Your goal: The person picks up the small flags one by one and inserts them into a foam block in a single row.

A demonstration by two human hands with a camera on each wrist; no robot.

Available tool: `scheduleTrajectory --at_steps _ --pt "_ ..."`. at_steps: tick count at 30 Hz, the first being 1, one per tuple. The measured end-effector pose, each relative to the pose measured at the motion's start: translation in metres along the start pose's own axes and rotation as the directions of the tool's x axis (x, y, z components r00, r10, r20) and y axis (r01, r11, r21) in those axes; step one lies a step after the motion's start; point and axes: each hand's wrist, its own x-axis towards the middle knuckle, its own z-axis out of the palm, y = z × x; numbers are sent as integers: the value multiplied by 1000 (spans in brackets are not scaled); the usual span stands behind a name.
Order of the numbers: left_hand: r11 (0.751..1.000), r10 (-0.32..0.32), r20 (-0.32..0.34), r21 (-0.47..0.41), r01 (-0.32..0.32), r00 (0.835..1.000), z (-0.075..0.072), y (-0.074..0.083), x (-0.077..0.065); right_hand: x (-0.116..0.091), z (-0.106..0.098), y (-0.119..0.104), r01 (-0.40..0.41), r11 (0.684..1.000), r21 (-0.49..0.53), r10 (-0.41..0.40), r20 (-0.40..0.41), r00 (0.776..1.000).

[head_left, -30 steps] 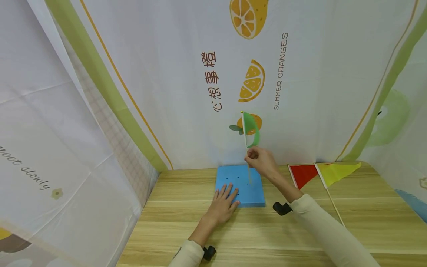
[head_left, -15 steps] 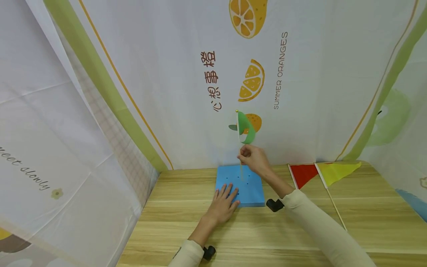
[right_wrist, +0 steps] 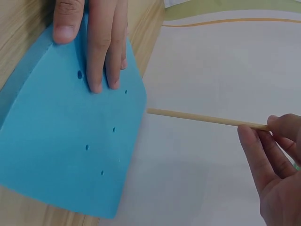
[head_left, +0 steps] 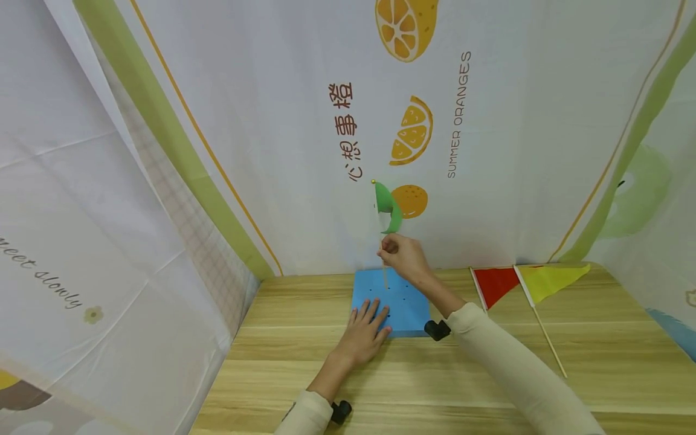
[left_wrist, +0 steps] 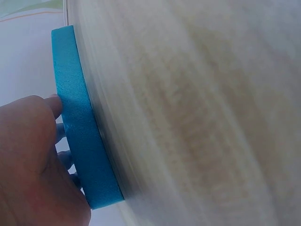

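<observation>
- Now the right hand (head_left: pixel 403 257), up at 12 o'clock from the blue block (head_left: pixel 413 314), has slid toward 9 o'clock since a second ago, and the green flag (head_left: pixel 383 196) went with it.
- Its thumb and fingertips pinch the flag's stick (right_wrist: pixel 197 116); from the right wrist, the lower tip shows just beside the block's edge.
- The left hand (head_left: pixel 360 338) is unmoved at the block's 7 o'clock, its fingers straight and spread, resting on top near the holes.
- The red flag (head_left: pixel 495 287) and yellow flag (head_left: pixel 549 284) lie as before on the table (head_left: pixel 304 338), toward 3 o'clock.
- Writing on the curtain (head_left: pixel 304 121): "SUMMER ORANGES" runs sideways at 1 o'clock, and "心想事橙" reads between 11 and 12.
- On the side cloth (head_left: pixel 81 211) at 9 o'clock I can read "slowly" after a word cut off at its start.
</observation>
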Motion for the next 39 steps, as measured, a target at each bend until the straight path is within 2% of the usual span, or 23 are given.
scheduleTrajectory --at_steps 17,27,39 --pt "1000 -1 10 14 1 1000 -2 1 0 17 32 -6 18 998 -59 -19 -5 1000" --pt "1000 -2 5 9 1 1000 -2 1 0 17 50 4 15 998 -68 -16 -11 1000" --pt "1000 4 3 17 -4 1000 -1 0 1 12 62 14 15 997 -80 -18 -38 999"
